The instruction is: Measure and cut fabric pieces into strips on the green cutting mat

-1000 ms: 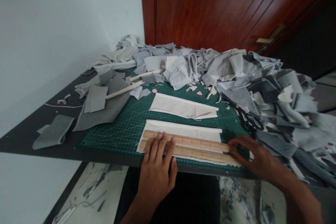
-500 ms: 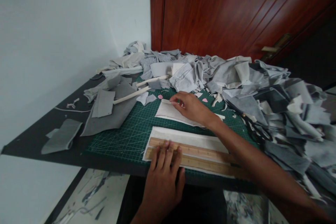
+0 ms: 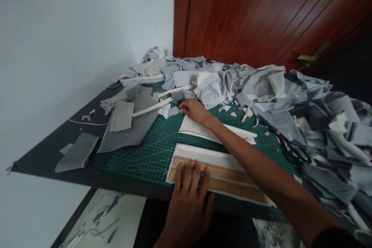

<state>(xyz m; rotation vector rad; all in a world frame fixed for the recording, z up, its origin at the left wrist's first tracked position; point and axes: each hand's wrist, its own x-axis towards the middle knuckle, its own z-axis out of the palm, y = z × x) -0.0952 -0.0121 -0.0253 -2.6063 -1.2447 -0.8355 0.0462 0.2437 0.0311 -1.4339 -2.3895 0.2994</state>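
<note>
My left hand [image 3: 190, 190] lies with its fingers spread on two wooden rulers, the far ruler [image 3: 223, 169] and the near ruler [image 3: 229, 188]. Under them is a white fabric strip [image 3: 203, 149] on the green cutting mat [image 3: 139, 159]. My right hand [image 3: 194, 110] reaches across to the far side of the mat, fingers curled and tips together. Its fingertips cover the spot where a small pink piece lay; whatever is in them is hidden. Just below that hand rests a folded white cloth [image 3: 194, 127]. A second pink piece [image 3: 233, 114], like tailor's chalk, lies to the right.
Grey and white fabric scraps [image 3: 261, 81] are heaped along the back and right. Black-handled scissors [image 3: 290, 149] lie at the mat's right. Grey fabric pieces [image 3: 122, 116] and a folded grey piece [image 3: 78, 153] sit left on the dark table [image 3: 43, 166]. Behind is a wooden door [image 3: 247, 15].
My right hand has moved from the folded white cloth farther away and slightly left, onto the nearer-left pink piece. My left hand stays on the rulers. The whole view has shifted slightly.
</note>
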